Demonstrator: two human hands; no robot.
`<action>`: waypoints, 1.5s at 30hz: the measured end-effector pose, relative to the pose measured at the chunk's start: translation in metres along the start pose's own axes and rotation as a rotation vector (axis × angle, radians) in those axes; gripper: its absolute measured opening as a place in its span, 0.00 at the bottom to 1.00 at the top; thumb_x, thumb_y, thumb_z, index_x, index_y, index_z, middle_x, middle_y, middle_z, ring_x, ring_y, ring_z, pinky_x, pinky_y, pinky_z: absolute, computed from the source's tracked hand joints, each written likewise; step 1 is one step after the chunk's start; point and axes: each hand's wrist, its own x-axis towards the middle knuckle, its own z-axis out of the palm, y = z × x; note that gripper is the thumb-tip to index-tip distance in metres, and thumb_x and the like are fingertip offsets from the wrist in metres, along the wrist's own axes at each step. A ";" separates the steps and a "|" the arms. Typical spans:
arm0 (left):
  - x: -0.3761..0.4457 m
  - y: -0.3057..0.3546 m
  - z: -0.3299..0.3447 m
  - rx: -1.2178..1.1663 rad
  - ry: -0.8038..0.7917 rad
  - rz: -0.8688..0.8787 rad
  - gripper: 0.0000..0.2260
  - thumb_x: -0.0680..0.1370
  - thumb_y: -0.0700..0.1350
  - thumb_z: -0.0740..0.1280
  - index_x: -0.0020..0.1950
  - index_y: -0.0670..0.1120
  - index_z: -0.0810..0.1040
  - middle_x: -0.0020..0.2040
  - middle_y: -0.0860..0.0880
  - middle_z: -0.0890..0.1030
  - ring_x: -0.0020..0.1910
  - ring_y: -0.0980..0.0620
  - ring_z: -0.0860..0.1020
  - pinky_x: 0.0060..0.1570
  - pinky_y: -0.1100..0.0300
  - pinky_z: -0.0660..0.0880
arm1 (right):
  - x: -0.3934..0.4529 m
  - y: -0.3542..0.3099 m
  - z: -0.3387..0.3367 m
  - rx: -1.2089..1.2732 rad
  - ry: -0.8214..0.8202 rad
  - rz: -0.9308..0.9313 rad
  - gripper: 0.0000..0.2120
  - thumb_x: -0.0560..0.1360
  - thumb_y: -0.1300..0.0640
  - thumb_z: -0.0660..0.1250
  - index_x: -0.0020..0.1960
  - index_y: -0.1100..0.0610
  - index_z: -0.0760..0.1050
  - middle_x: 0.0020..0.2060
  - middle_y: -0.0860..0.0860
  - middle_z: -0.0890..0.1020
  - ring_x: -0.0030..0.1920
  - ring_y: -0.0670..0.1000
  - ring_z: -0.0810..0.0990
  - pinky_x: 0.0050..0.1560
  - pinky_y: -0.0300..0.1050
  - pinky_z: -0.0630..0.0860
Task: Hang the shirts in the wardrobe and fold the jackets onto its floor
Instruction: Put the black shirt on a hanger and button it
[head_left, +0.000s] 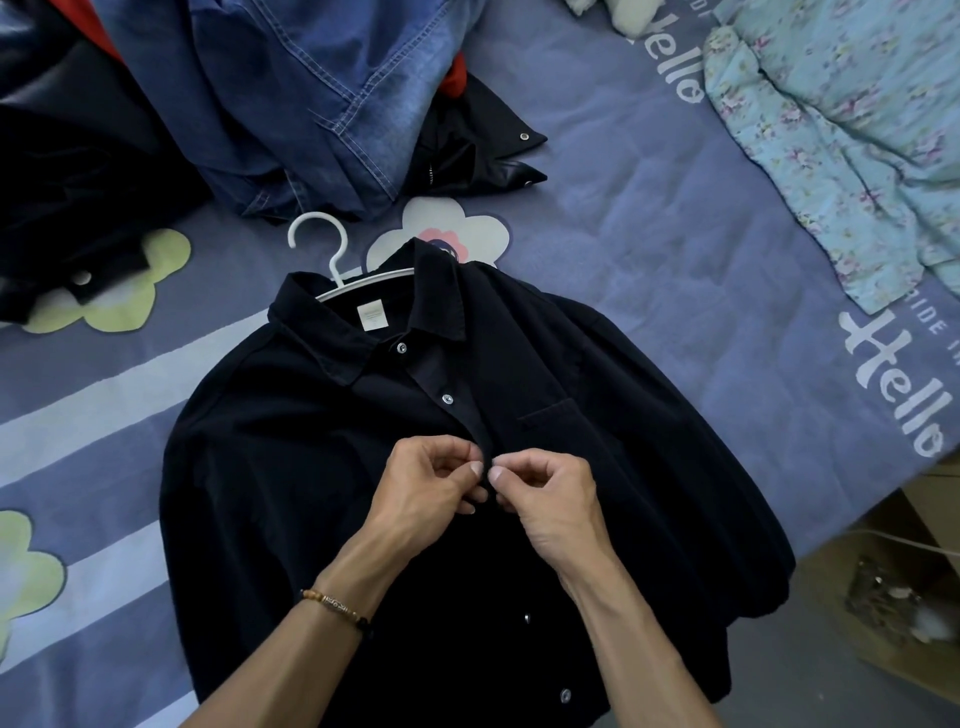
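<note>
The black shirt (415, 441) lies flat on the bed (649, 260), collar and white hanger (332, 260) away from the person. Both hands, left (431, 488) and right (545, 493), pinch its placket mid-chest, equally near, the placket running straight away from them toward the collar.

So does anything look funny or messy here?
A little. The white hanger sits crooked in the black shirt: its hook pokes out left of the collar, not the middle. Both hands pinch the shirt's front. The denim jacket lies crumpled behind.
</note>
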 end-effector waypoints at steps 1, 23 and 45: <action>0.000 -0.001 0.001 0.004 0.010 -0.003 0.05 0.78 0.36 0.68 0.45 0.43 0.82 0.35 0.48 0.83 0.35 0.56 0.83 0.33 0.66 0.77 | 0.000 0.001 0.002 -0.034 0.029 -0.015 0.02 0.72 0.59 0.74 0.42 0.54 0.84 0.34 0.49 0.85 0.35 0.45 0.83 0.40 0.39 0.81; 0.004 -0.009 0.008 0.133 0.085 0.133 0.08 0.75 0.38 0.73 0.41 0.48 0.76 0.35 0.50 0.82 0.37 0.49 0.83 0.38 0.58 0.81 | -0.020 0.034 0.004 -0.325 0.018 -0.116 0.17 0.67 0.50 0.77 0.51 0.49 0.74 0.42 0.45 0.79 0.43 0.44 0.78 0.45 0.39 0.77; -0.043 -0.042 0.041 0.351 0.037 0.070 0.06 0.76 0.42 0.71 0.41 0.52 0.80 0.32 0.50 0.81 0.32 0.54 0.82 0.38 0.56 0.81 | -0.035 0.047 -0.043 -0.138 -0.084 0.038 0.03 0.76 0.58 0.70 0.46 0.50 0.81 0.39 0.47 0.83 0.38 0.39 0.80 0.38 0.31 0.74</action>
